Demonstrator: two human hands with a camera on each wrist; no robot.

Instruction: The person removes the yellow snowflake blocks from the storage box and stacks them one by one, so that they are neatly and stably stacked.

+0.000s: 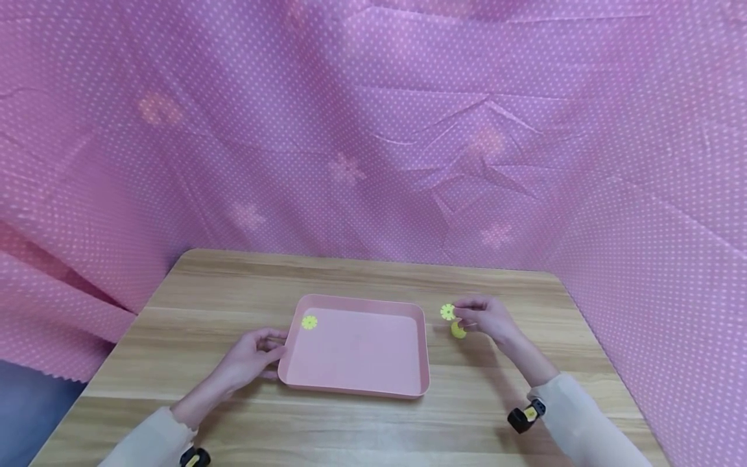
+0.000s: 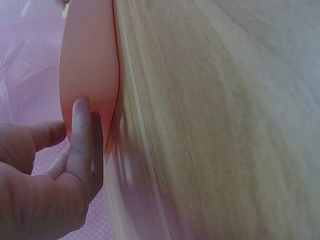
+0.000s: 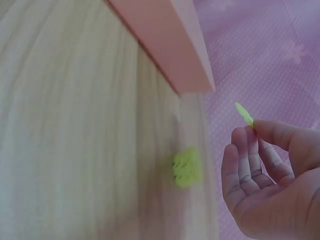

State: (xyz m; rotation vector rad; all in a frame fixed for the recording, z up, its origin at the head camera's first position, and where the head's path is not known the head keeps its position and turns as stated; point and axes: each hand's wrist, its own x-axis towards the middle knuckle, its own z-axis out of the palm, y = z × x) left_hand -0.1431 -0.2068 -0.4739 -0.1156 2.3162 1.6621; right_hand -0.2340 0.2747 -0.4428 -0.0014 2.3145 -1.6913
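My right hand (image 1: 486, 319) pinches a yellow snowflake building disc (image 1: 447, 312) between thumb and fingertips, above the table. In the right wrist view the disc (image 3: 244, 114) shows nearly edge-on. Below it stands a small stack of similar yellow discs (image 3: 187, 167), partly covered by the hand in the head view. A shallow pink tray (image 1: 356, 350) lies to the left, with one yellow disc (image 1: 309, 322) in its far left corner. At the tray's left side, my left hand (image 1: 252, 355) rests its fingers (image 2: 81, 125) against the outer wall; its thumb is by the rim.
The wooden table (image 1: 362, 428) carries the tray near its middle. Behind it and along both sides hangs a pink dotted cloth (image 1: 373, 143). Each wrist wears a small black camera, like the one on the right (image 1: 521, 420).
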